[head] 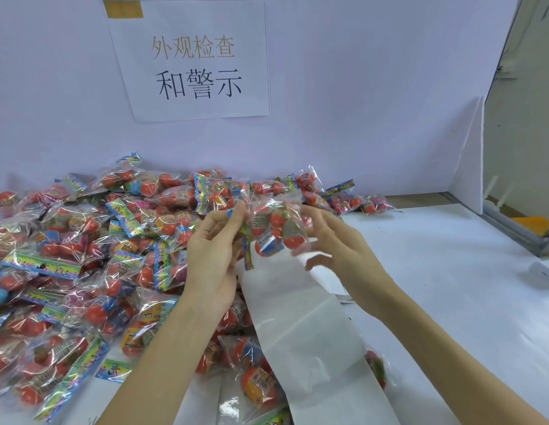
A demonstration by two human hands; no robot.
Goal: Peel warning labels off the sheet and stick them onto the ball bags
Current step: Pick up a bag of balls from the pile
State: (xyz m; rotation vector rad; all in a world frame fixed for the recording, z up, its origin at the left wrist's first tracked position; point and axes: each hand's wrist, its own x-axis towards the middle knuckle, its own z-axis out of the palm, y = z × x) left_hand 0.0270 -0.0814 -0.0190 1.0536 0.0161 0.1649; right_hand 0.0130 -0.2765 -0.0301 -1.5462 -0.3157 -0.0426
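A clear ball bag with red and blue balls is held up above the table between both hands. My left hand pinches its colourful header card at the bag's left edge. My right hand is at the bag's right side, fingers spread and blurred, fingertips against the plastic. A long white strip, the label sheet, lies on the table under my hands and runs toward me. No single label can be made out.
A big heap of ball bags covers the left half of the white table and the back. A paper sign hangs on the back wall. A white divider stands at the right.
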